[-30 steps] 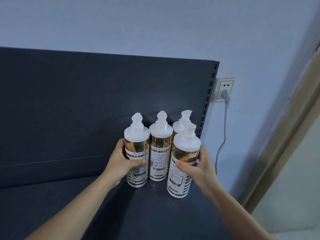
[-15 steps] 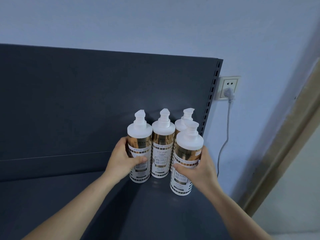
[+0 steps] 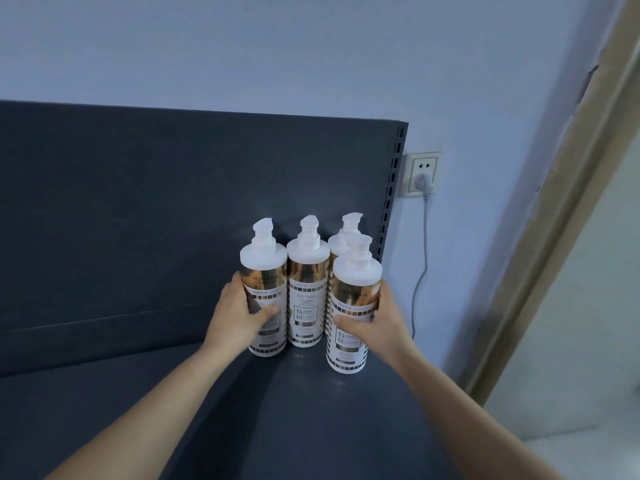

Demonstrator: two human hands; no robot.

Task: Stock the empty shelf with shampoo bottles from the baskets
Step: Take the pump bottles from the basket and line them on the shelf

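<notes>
Four white pump-top shampoo bottles with gold labels stand upright at the right end of a dark grey shelf, close to its back panel. The person's left hand curls around the leftmost bottle, thumb across the label. The right hand grips the front right bottle, just ahead of the rear bottle. The middle bottle stands untouched. A wall socket holds a grey plug.

I seem to be in a plain room fitted like a shop: dark retail shelf, slotted upright, painted wall, wall socket.
</notes>
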